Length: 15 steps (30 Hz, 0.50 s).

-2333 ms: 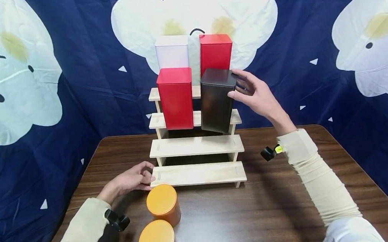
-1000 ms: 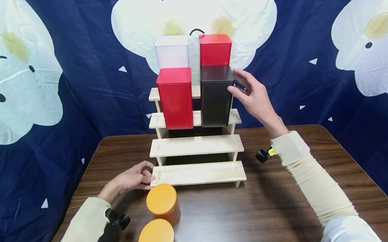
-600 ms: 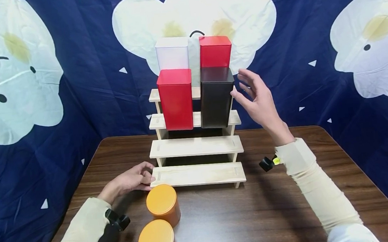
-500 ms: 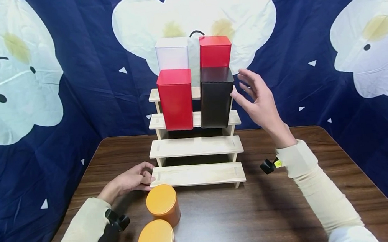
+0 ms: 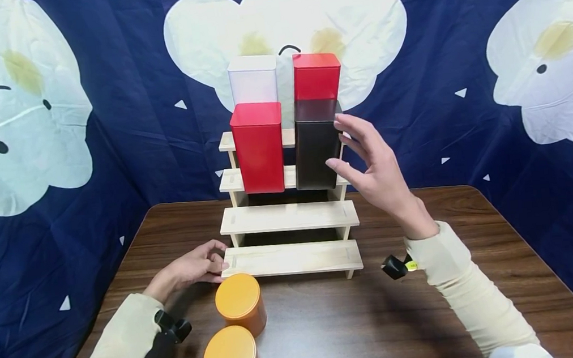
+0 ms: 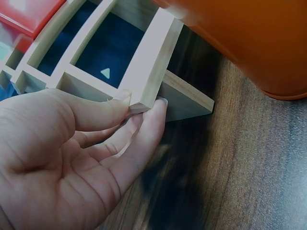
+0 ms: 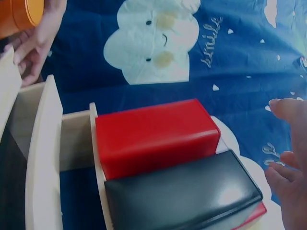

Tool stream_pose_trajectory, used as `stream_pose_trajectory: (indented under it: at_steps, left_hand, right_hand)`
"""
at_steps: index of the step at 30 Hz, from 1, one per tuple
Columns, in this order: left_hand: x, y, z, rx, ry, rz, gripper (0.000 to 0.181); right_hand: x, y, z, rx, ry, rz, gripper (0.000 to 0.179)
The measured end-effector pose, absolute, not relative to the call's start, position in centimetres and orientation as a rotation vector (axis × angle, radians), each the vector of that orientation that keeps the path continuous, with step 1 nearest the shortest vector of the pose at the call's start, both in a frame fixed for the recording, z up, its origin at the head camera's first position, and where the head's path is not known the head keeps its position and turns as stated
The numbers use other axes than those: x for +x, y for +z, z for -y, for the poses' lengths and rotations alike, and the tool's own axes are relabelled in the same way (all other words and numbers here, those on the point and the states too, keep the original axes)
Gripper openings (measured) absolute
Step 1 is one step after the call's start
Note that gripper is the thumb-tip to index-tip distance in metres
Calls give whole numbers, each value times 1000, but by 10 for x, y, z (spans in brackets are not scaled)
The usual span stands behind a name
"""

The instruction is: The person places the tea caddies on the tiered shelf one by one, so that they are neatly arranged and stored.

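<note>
A stepped wooden rack (image 5: 289,217) stands on the table. Its top step carries a white tin (image 5: 252,79) and a red tin (image 5: 316,76). One step lower stand a second red tin (image 5: 258,147) and a black tin (image 5: 314,148), both upright. My right hand (image 5: 346,146) hovers open just right of the black tin, fingers spread and touching nothing. In the right wrist view the black tin (image 7: 184,191) lies beside the red tin (image 7: 156,134), with my fingertips (image 7: 288,179) apart from them. My left hand (image 5: 211,259) pinches the left end of the bottom step (image 6: 148,62), thumb (image 6: 103,108) on top.
Two round orange tins (image 5: 240,302) (image 5: 230,357) stand on the brown table (image 5: 381,330) in front of the rack, close to my left hand. The two lower steps are bare. A blue cloth with white flowers (image 5: 459,44) hangs behind.
The black tin was tilted in my right hand and now stands upright on its step. That hand has let go and drawn back and down. The left hand has not moved.
</note>
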<state>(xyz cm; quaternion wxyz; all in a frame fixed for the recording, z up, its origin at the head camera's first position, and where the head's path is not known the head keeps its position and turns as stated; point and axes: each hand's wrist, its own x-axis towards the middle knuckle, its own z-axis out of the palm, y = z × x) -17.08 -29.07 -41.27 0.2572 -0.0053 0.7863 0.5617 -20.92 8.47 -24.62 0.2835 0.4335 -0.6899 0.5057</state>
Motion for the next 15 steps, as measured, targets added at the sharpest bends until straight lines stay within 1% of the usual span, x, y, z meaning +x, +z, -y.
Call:
stream_pose_trajectory:
  at_steps: [15]
  left_hand:
    - [-170, -411, 291, -12, 1504, -2147, 45]
  right_hand:
    - [-187, -279, -50, 1421, 1420, 1878, 68]
